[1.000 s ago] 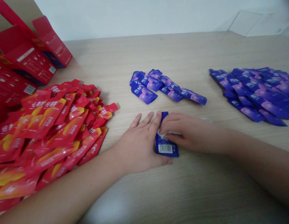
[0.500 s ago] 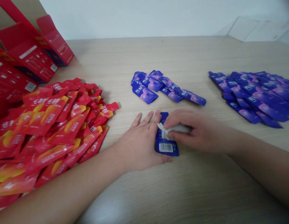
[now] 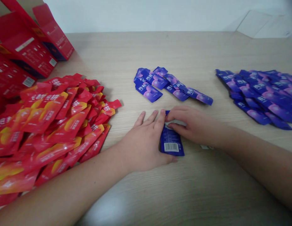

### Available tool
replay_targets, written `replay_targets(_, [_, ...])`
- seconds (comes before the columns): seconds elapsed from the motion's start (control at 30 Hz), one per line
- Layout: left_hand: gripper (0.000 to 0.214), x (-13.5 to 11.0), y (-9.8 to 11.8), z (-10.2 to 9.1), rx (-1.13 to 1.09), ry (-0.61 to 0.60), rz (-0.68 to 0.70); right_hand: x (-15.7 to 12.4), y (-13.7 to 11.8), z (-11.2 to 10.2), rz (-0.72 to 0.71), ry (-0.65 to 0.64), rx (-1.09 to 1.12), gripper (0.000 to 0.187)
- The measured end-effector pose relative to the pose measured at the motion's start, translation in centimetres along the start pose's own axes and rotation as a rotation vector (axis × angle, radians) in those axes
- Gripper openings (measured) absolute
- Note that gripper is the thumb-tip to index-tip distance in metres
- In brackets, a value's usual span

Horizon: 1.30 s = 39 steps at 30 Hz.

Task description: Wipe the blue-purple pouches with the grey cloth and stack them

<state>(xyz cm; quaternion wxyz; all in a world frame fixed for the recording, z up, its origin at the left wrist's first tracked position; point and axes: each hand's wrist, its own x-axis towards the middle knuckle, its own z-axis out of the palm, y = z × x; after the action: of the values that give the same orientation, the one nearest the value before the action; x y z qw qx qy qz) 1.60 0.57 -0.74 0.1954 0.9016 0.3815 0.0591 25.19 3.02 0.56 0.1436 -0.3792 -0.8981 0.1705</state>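
Observation:
A dark blue sachet [image 3: 171, 138] lies back side up on the table, its barcode toward me. My left hand [image 3: 146, 141] rests flat along its left side with fingers spread, the forefinger and thumb touching its edge. My right hand [image 3: 193, 124] is closed over the upper part of the sachet, pinching a crumpled white tissue or cloth [image 3: 178, 122] against it. Most of that white piece is hidden by the fingers. Beyond my hands lies a small group of blue sachets [image 3: 149, 91], front sides up.
A large heap of red sachets [image 3: 68, 125] covers the left side. Behind it stand red cardboard boxes [image 3: 30, 53] with open flaps. At right lies a pile of blue sachets [image 3: 261, 94]. A pale wall [image 3: 150, 15] borders the wooden table [image 3: 146, 50].
My right hand has moved slightly up along the sachet with the white piece, now pressed closer to it. My left hand keeps its place on the sachet. The view has shifted a little.

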Motion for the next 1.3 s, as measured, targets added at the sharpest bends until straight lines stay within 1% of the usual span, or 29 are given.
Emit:
replay_targets(0.1, [0.138,0.0,0.1,0.0,0.007,-0.001,0.001,0.2,1.7,-0.1,0.063,0.090,-0.089,0.018])
replay_targets(0.17, [0.137,0.1,0.2,-0.1,0.007,-0.005,-0.007,0.1,2.2,-0.2,0.118,0.167,-0.128,0.017])
replay_targets(0.23, [0.138,0.1,0.2,-0.1,0.002,-0.006,-0.014,-0.3,2.0,-0.5,0.168,0.238,-0.115,0.016])
replay_targets(0.3, [0.138,0.1,0.2,-0.2,-0.004,-0.002,-0.012,-0.8,1.0,-0.9,0.177,0.261,-0.040,0.016])
replay_targets(0.33, [0.138,0.1,0.2,-0.2,-0.008,0.001,-0.011,-1.1,0.2,-1.1,0.160,0.236,0.017,0.016])
replay_targets(0.37, [0.137,0.1,0.2,-0.2,-0.013,0.001,-0.011,-1.4,-0.6,-1.3,0.133,0.184,0.081,0.016])
replay_targets(0.43, [0.135,0.0,0.2,-0.2,-0.020,-0.005,-0.017,-1.8,-2.3,-1.5,0.071,0.015,0.212,0.014])
replay_targets(0.5, [0.131,-0.1,0.2,-0.2,-0.021,-0.010,-0.016,-2.0,-3.6,-1.5,0.021,-0.147,0.294,0.009])
replay_targets(0.53, [0.129,-0.1,0.2,-0.2,-0.019,-0.010,-0.012,-2.1,-4.0,-1.4,0.004,-0.196,0.310,0.008])
replay_targets(0.6, [0.128,-0.2,0.1,-0.2,-0.017,-0.004,-0.010,-2.0,-4.2,-0.9,-0.016,-0.220,0.298,0.007])
replay_targets(0.67, [0.129,-0.1,0.1,-0.1,-0.017,0.008,-0.011,-1.7,-3.8,-0.4,-0.020,-0.175,0.251,0.007])
replay_targets(0.77, [0.131,-0.1,0.0,0.0,-0.004,0.022,-0.006,-1.1,-2.4,0.4,-0.013,-0.058,0.116,0.013])
replay_targets(0.87, [0.131,-0.2,0.1,0.0,0.027,0.010,0.005,-0.3,-0.4,0.8,0.069,0.081,-0.065,0.017])
replay_targets(0.93, [0.117,-0.4,0.1,-0.2,0.057,-0.013,0.033,0.0,0.9,0.8,0.171,0.181,-0.134,0.021])
replay_targets(1.03, [0.086,-0.8,0.1,-0.6,0.073,-0.027,0.071,0.1,2.6,0.2,0.325,0.310,-0.127,0.024])
replay_targets(1.1, [0.072,-0.8,-0.1,-0.8,0.014,0.010,0.073,-0.1,3.4,-0.2,0.395,0.350,-0.105,0.023])
replay_targets(1.13, [0.066,-0.8,-0.2,-0.9,-0.040,0.052,0.064,-0.2,3.7,-0.4,0.418,0.358,-0.099,0.022])
replay_targets(1.23, [0.053,-0.5,-0.7,-0.8,-0.303,0.254,-0.018,-0.5,3.9,-0.6,0.469,0.340,-0.105,0.021])
replay_targets(1.3, [0.052,-0.3,-0.9,-0.7,-0.520,0.405,-0.073,-0.8,3.2,-0.6,0.430,0.259,-0.124,0.023])
